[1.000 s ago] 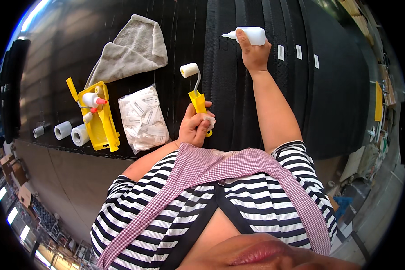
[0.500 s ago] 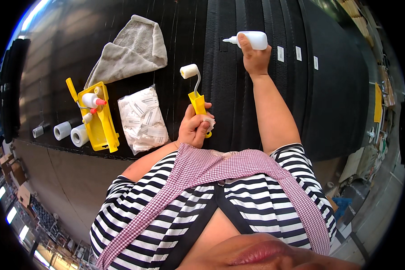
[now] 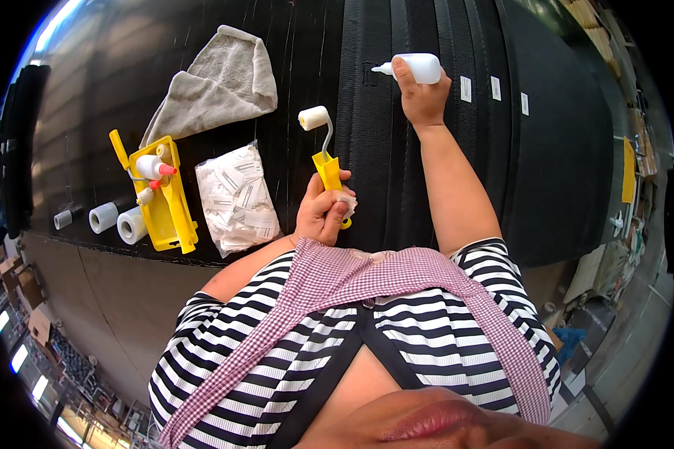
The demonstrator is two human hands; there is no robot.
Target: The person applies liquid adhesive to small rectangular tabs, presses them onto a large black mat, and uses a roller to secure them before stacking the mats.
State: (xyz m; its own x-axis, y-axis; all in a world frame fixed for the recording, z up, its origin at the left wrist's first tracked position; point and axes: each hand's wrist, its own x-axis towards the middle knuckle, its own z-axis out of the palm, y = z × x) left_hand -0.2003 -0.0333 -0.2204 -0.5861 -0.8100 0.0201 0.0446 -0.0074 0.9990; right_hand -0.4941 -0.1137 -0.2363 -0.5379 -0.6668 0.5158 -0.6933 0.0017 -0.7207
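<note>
Left hand [image 3: 318, 215] half-hides white scrap [image 3: 348, 201] — paper, perhaps.

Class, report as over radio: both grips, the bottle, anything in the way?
Left grip on yellow-handled roller. Right grip holding white bottle, nozzle pointing left. Grey cloth farther left, not touching.

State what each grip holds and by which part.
Left grip: roller, by its yellow handle, plus a white scrap, part unclear; right grip: bottle, by its body.
</note>
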